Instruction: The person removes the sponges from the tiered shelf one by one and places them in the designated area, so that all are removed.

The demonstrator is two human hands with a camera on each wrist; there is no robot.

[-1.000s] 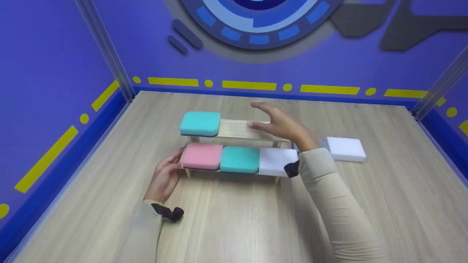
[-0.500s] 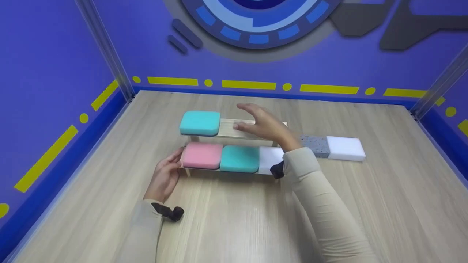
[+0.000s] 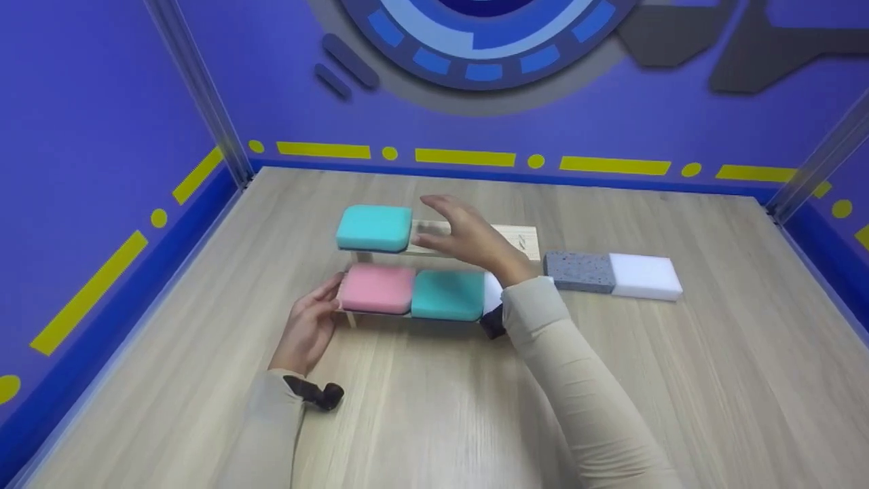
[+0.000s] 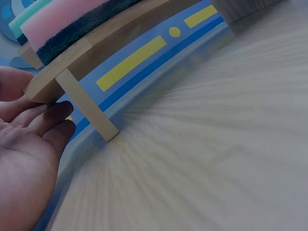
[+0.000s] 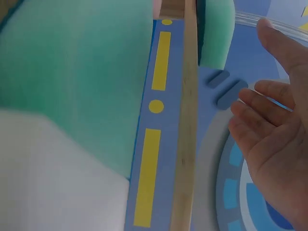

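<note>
A two-tier wooden rack [image 3: 506,234] stands on the table. My left hand [image 3: 309,329] grips the left end of its lower board [image 4: 72,60], thumb above and fingers beneath. Along that board lie a pink sponge [image 3: 378,288] with a dark scouring layer, a teal sponge [image 3: 448,295] and a white sponge [image 3: 493,292], the last partly behind my right sleeve. Another teal sponge [image 3: 374,227] sits at the upper tier's left end. Just right of it my right hand [image 3: 468,234] hovers over the upper board, thumb and fingers spread, holding nothing.
On the table right of the rack lie a grey speckled block [image 3: 579,272] and a white block [image 3: 646,276], end to end. Blue printed walls [image 3: 577,129] close off the table's back and sides.
My right hand has moved left over the upper board towards the teal sponge, uncovering the grey block and the board's right end. My left hand stays on the rack.
</note>
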